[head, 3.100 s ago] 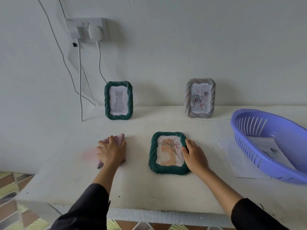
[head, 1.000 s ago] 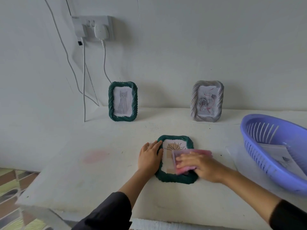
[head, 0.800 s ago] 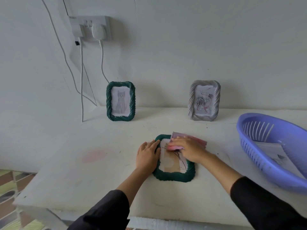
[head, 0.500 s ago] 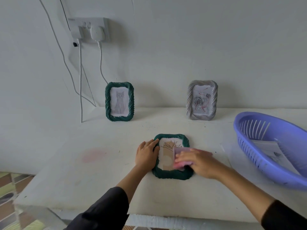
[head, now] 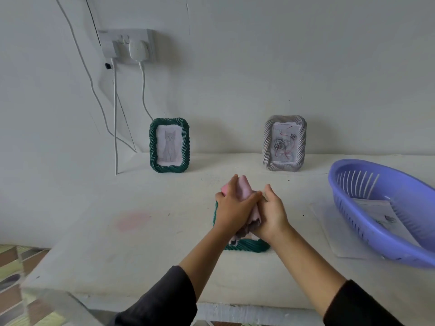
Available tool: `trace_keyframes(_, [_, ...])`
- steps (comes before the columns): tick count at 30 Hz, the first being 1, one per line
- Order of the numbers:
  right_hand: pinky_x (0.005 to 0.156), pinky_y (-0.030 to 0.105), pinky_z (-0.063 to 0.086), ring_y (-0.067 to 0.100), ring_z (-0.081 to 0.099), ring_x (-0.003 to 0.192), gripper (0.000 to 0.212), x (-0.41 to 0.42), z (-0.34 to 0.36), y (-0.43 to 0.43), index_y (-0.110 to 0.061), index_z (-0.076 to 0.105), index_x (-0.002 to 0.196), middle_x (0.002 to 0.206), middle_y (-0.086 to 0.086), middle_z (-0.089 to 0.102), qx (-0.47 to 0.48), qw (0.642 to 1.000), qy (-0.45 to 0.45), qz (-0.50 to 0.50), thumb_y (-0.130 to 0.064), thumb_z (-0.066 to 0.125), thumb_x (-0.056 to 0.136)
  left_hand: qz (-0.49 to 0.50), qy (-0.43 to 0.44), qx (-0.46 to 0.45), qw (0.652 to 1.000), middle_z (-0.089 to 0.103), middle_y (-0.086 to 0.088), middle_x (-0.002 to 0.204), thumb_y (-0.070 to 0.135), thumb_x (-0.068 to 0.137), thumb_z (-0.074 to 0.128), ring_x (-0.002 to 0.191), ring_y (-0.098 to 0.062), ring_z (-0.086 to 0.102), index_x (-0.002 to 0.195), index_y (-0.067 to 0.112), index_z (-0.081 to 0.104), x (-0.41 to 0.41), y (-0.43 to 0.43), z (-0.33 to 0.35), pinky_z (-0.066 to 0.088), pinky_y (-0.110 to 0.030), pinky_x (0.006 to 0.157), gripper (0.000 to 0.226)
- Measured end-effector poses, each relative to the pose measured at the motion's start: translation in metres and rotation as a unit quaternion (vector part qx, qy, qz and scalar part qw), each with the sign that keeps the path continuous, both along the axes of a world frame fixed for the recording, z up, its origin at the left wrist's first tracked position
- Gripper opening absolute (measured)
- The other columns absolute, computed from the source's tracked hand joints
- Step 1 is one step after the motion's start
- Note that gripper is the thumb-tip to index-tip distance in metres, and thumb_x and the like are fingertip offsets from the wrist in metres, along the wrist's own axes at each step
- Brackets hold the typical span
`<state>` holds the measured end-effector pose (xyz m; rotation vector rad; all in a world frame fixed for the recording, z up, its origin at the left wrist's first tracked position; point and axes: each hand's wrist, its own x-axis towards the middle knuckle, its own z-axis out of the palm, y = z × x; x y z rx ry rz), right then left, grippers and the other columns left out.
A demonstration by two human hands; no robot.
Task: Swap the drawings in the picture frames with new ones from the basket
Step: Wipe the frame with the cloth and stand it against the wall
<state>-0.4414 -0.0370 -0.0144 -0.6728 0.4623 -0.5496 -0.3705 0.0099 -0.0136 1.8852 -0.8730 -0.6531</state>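
Observation:
A green frame (head: 247, 246) lies flat on the white table (head: 141, 255), mostly hidden under my hands. My left hand (head: 231, 211) and my right hand (head: 270, 215) are pressed together above it, both gripping a pink cloth (head: 243, 190) that sticks out between them. At the back wall stand a green frame with a cat drawing (head: 169, 145) and a grey frame with a flower drawing (head: 284, 146). The purple basket (head: 386, 182) at the right holds drawings on paper (head: 379, 212).
A loose sheet of paper (head: 329, 231) lies partly under the basket. White cables (head: 115, 114) hang from a wall socket (head: 128, 45) down to the table's back left. A pink stain (head: 133, 221) marks the table. The table's front edge runs just below my forearms.
My right hand lifted the pink cloth off the lying frame's glass. My left hand left the frame's edge and joined it, so both hands now hold the cloth above the frame.

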Motion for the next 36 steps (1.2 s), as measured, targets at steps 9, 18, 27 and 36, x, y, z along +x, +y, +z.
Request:
trace_keyframes(9, [0.110, 0.030, 0.029, 0.018, 0.035, 0.137, 0.046, -0.035, -0.049, -0.029, -0.012, 0.036, 0.141, 0.148, 0.002, 0.038, -0.530, 0.675, 0.512, -0.041, -0.026, 0.038, 0.097, 0.131, -0.308, 0.194, 0.922, 0.032, -0.015, 0.136, 0.045, 0.084, 0.054, 0.108, -0.039, 0.049, 0.141, 0.040, 0.023, 0.103, 0.059, -0.009, 0.046, -0.042, 0.086, 0.065])
trace_keyframes(18, [0.114, 0.029, 0.022, 0.015, 0.027, 0.141, 0.048, -0.034, -0.063, -0.030, -0.010, 0.030, 0.144, 0.152, 0.003, 0.032, -0.582, 0.621, 0.523, -0.048, -0.024, 0.035, 0.098, 0.063, -0.314, 0.344, 0.883, 0.003, -0.008, 0.156, 0.070, 0.086, 0.024, 0.137, -0.034, 0.018, 0.145, 0.044, 0.008, 0.145, 0.086, -0.050, 0.019, -0.047, 0.110, 0.067])
trace_keyframes(27, [0.084, 0.031, 0.042, 0.023, 0.047, 0.102, 0.044, -0.037, -0.051, -0.024, -0.011, 0.062, 0.096, 0.109, 0.006, 0.052, -0.589, 0.533, 0.606, -0.057, -0.052, 0.051, 0.085, 0.058, -0.355, 0.211, 0.909, 0.020, -0.008, 0.152, 0.055, 0.095, 0.021, 0.142, -0.027, 0.014, 0.143, 0.024, 0.034, 0.084, 0.047, -0.035, 0.010, -0.045, 0.118, 0.057])
trace_keyframes(36, [0.062, 0.027, 0.039, 0.024, 0.055, 0.067, 0.020, -0.026, -0.057, -0.032, -0.007, 0.061, 0.069, 0.079, 0.009, 0.065, -0.449, 0.694, 0.552, -0.109, -0.024, 0.063, 0.080, 0.073, -0.007, 0.196, 0.978, 0.055, -0.010, 0.118, 0.025, 0.088, 0.057, 0.110, -0.029, 0.052, 0.118, 0.010, 0.062, 0.054, 0.006, -0.038, 0.049, -0.040, 0.095, 0.034])
